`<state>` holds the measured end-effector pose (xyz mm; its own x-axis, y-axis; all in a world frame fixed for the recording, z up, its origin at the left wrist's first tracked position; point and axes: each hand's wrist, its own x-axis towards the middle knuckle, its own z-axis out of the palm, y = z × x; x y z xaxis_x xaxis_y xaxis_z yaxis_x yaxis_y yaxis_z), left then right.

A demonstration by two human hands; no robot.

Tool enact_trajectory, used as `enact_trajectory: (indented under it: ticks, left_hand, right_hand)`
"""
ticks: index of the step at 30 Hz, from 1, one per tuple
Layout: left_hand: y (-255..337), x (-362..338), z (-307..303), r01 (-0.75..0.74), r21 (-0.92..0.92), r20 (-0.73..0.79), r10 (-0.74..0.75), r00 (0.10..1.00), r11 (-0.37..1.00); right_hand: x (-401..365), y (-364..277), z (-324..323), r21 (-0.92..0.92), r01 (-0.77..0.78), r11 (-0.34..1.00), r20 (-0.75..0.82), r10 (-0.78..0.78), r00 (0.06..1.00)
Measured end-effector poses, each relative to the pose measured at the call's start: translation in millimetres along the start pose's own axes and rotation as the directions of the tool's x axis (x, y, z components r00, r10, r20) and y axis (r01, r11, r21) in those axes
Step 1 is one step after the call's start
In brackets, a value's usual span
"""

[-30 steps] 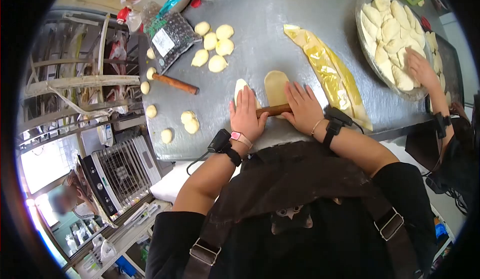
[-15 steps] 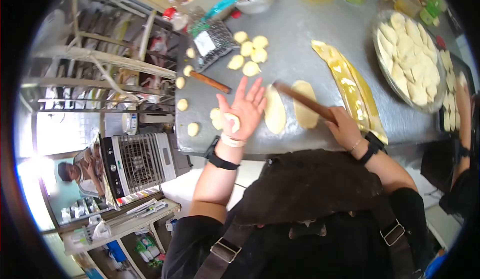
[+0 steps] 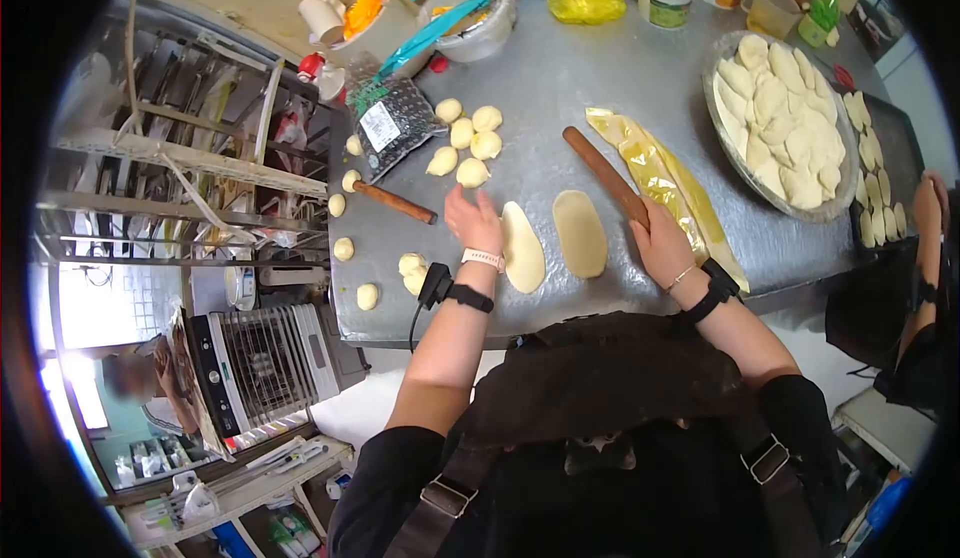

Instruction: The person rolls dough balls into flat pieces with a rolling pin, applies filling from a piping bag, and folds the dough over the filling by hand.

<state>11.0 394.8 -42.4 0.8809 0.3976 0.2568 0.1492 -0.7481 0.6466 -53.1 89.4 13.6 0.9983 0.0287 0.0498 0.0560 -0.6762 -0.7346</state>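
Observation:
My right hand (image 3: 665,245) is wrapped round the near end of a wooden rolling pin (image 3: 605,173), which is tilted up to the left, beside a long glossy yellow wrapper (image 3: 665,178). Palm down, my left hand (image 3: 474,222) has its fingers pointing away from me, slightly bent and apart. It is next to a flattened oval of dough (image 3: 523,250) and just short of a cluster of dough balls (image 3: 472,172). A second oval of dough (image 3: 580,235) lies between my hands. Whatever is under my left palm is hidden.
A second wooden pin (image 3: 398,202) lies left of my left hand, near a black labelled bag (image 3: 395,123). More dough balls (image 3: 367,296) line the left table edge. Right stands a large bowl (image 3: 712,108) of dough pieces, then a dark tray (image 3: 905,158) and another person's hand (image 3: 930,206).
My left hand has turned from palm up to palm down and moved slightly. My right hand still grips the rolling pin, now left of the wrapper. The whole view has shifted a little.

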Motion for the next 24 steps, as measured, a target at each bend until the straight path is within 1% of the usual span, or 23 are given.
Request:
enact_trajectory:
  ticks: [1,2,4,5,8,9,12,13,16,17,18,19,20,21,22,24]
  left_hand:
    - [-2.4,-1.5,6.3,-0.068,0.203,0.001,0.069,0.998,0.977]
    - [-4.0,-0.6,14.9,-0.111,0.277,0.03,0.107,0.994,0.955]
    - [10.6,2.3,22.4,-0.191,0.412,0.092,0.168,0.982,0.891]
    - [10.6,3.0,24.5,-0.216,0.445,0.211,0.133,0.968,0.869]
    - [5.6,14.2,31.7,-0.335,0.49,0.271,0.225,0.936,0.804]
    - [9.6,18.5,27.2,-0.352,0.493,0.332,0.201,0.922,0.796]
    - [15.5,29.3,22.3,-0.229,0.439,0.386,0.048,0.921,0.869]
    - [18.9,33.7,17.9,-0.222,0.403,0.377,0.06,0.924,0.888]
    - [19.8,44.0,15.0,-0.254,0.272,0.316,0.163,0.935,0.928]
    - [16.6,45.7,16.3,-0.336,0.239,0.235,0.282,0.93,0.911]
    - [11.7,49.0,17.4,-0.275,0.088,0.244,0.247,0.938,0.957]
    - [6.3,54.1,19.2,-0.206,-0.066,0.255,0.216,0.942,0.976]
    - [1.8,59.3,23.3,-0.132,-0.218,0.271,0.19,0.944,0.967]
    - [3.7,62.0,28.5,-0.059,-0.408,0.187,0.147,0.971,0.911]
    - [0.8,63.7,26.3,-0.003,-0.399,0.259,0.116,0.959,0.917]
    - [-1.7,66.1,13.7,0.109,-0.367,0.397,0.049,0.917,0.924]
  right_hand:
    - [-2.3,-1.7,2.3,0.001,-0.035,0.999,0.009,0.035,0.999]
    - [-3.4,-0.1,5.7,-0.002,-0.051,0.999,0.019,0.051,0.999]
    - [-4.9,5.6,11.4,-0.014,-0.076,0.997,0.046,0.077,0.996]
    - [-5.1,7.1,11.4,-0.028,-0.091,0.995,0.062,0.093,0.994]
    - [-6.4,7.9,8.1,-0.068,-0.111,0.991,0.092,0.117,0.989]
    - [-7.1,10.2,7.2,-0.079,-0.107,0.991,0.082,0.113,0.99]
    - [-4.9,20.7,11.5,-0.095,-0.103,0.99,0.028,0.106,0.994]
    - [-7.1,22.9,14.3,-0.099,-0.107,0.989,0.012,0.109,0.994]
    - [-6.4,20.0,18.2,-0.075,-0.103,0.992,-0.006,0.102,0.995]
    - [-7.3,19.5,20.4,-0.092,-0.097,0.991,-0.001,0.097,0.995]
    - [-6.2,17.7,22.2,-0.11,-0.088,0.99,0.003,0.089,0.996]
    - [-3.4,15.4,23.0,-0.127,-0.077,0.989,0.003,0.078,0.997]
    - [-0.9,13.0,21.9,-0.173,-0.086,0.981,0.026,0.092,0.995]
    - [1.0,4.1,15.8,-0.218,-0.096,0.971,0.049,0.109,0.993]
    - [2.3,-1.8,12.3,-0.263,-0.106,0.959,0.07,0.128,0.989]
    - [6.0,-3.6,11.9,-0.354,-0.038,0.935,0.065,0.065,0.996]
